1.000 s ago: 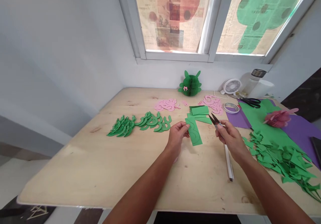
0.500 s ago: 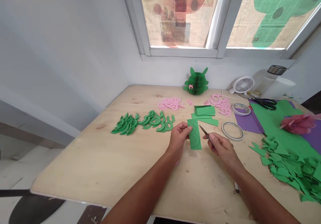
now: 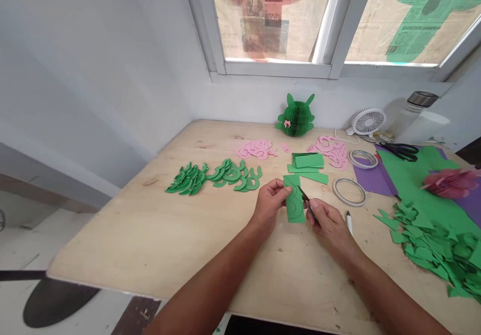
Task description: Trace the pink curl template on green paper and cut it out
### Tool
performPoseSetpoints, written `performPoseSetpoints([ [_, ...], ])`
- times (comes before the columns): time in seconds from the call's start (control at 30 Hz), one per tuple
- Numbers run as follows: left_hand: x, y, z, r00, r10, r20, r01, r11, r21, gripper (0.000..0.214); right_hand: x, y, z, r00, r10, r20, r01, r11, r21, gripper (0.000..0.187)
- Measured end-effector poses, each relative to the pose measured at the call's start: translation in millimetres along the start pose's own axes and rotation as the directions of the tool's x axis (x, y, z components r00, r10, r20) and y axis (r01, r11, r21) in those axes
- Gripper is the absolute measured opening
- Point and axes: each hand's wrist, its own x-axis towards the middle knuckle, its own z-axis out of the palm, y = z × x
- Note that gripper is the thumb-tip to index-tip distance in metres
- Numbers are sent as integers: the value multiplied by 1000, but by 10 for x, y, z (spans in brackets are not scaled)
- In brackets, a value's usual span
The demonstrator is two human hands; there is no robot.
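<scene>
- Left hand (image 3: 268,200): fingers pinched on the left edge of the green strip (image 3: 293,207), held just above the table (image 3: 169,245), near its middle.
- Right hand (image 3: 326,221): fingers closed around the snips (image 3: 305,201); the blades meet the strip's right edge at a drawn curve.
- Judgement: short bites along the line, turning the strip rather than the snips, should give a clean curve. Hold the left thumb clear of the blades.
- Just to the right: pen (image 3: 348,221), tape ring (image 3: 348,191), green scraps (image 3: 432,245). None obstructs the hands.
- Farther: cut green shapes (image 3: 214,177), stacked strips (image 3: 308,161), pink shapes (image 3: 257,149), paper figure (image 3: 295,110).
</scene>
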Motion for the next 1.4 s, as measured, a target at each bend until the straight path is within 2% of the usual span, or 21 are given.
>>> performPoseSetpoints([
  [0.17, 1, -2, 1, 1000, 0, -7, 0, 1000, 10, 29, 1, 3, 11, 999, 32, -2, -32, 999, 31, 40],
  [0.63, 18, 0, -1, 999, -38, -21, 38, 999, 8, 32, 12, 44, 28, 999, 36, -16, -35, 999, 30, 43],
  [0.8, 18, -2, -9, 1000, -18, -7, 18, 999, 27, 29, 10, 49, 28, 999, 34, -7, -34, 999, 43, 42],
  [1.4, 3, 20, -1, 999, -35, -5, 35, 999, 13, 30, 0, 28, 39, 999, 9, -48, -11, 999, -36, 46],
])
